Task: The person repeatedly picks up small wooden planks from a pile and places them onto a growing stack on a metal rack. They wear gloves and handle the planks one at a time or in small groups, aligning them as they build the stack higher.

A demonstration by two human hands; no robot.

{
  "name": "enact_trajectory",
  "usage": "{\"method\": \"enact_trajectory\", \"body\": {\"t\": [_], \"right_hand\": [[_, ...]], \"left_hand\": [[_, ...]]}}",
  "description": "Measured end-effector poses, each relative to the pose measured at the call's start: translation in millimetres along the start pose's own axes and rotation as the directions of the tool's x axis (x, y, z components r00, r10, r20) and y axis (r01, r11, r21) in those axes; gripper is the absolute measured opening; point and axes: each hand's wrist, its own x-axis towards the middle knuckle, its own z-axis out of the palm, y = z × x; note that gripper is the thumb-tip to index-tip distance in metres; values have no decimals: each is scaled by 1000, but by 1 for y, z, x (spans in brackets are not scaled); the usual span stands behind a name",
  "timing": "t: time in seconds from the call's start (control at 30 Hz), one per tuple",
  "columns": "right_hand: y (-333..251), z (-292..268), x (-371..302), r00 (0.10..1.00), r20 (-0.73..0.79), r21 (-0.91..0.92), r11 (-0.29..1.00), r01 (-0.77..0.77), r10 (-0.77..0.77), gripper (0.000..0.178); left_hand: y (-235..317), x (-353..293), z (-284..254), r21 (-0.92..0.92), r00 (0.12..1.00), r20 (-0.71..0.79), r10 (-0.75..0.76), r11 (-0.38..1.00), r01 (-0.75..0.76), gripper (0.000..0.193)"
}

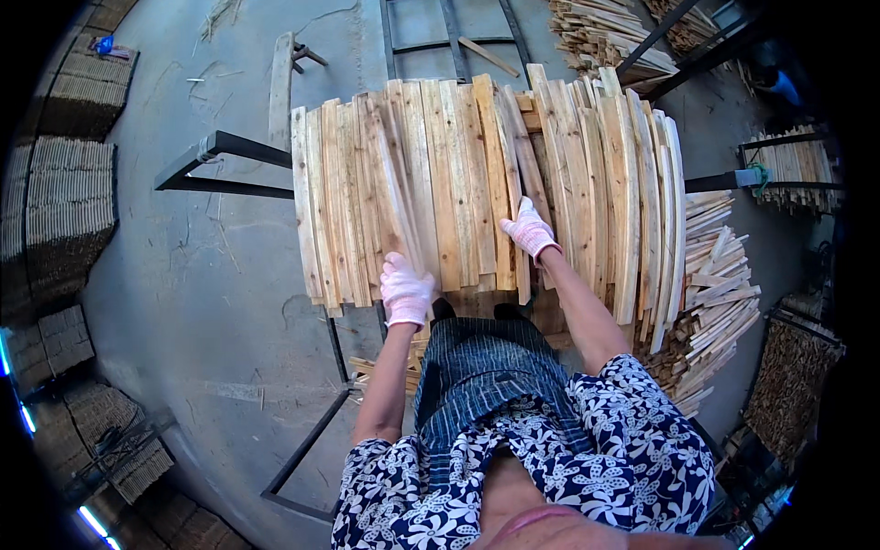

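Note:
Both my hands wear pale pink-white work gloves. My left hand [406, 291] is closed around the near end of a wooden slat [392, 174], which lies slantwise over the others and is smeared by motion. Farther right, my right hand [532, 229] grips another narrow slat [526, 156], its thumb out to the left side. Under both hands a broad layer of pale wooden slats [449, 183] lies side by side, running away from me. Right of the middle, a gap between slats shows a crosswise wood piece [530, 115] beneath.
A black metal frame [220, 147] sticks out left of the slats, with another bar [720, 181] at the right. Loose slats are heaped at the right [720, 275] and far right [610, 37]. A wooden bench [281, 87] stands far left. Bundled stacks [69, 192] line the left side.

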Motion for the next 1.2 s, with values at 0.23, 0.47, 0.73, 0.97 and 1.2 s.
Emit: {"method": "enact_trajectory", "body": {"t": [0.23, 0.47, 0.73, 0.97, 1.2], "right_hand": [[-30, -2, 48, 971, -237, 433, 890, 139, -37, 84], [-19, -5, 59, 991, 8, 804, 589, 74, -136, 82], [-26, -2, 60, 998, -59, 528, 847, 64, -39, 77], [-7, -17, 23, 801, -591, -70, 996, 62, -92, 74], [-1, -5, 25, 866, -439, -619, 780, -97, -241, 75]], "left_hand": [[40, 53, -20, -160, 996, -35, -78, 985, 71, 99], [42, 83, -3, -73, 995, -89, 53, 996, -60, 101], [45, 81, 1, -72, 997, -68, 20, 997, -25, 105], [47, 79, 9, -33, 993, -104, 51, 998, -55, 104], [47, 77, 13, -80, 991, -126, 36, 996, -47, 106]]}}
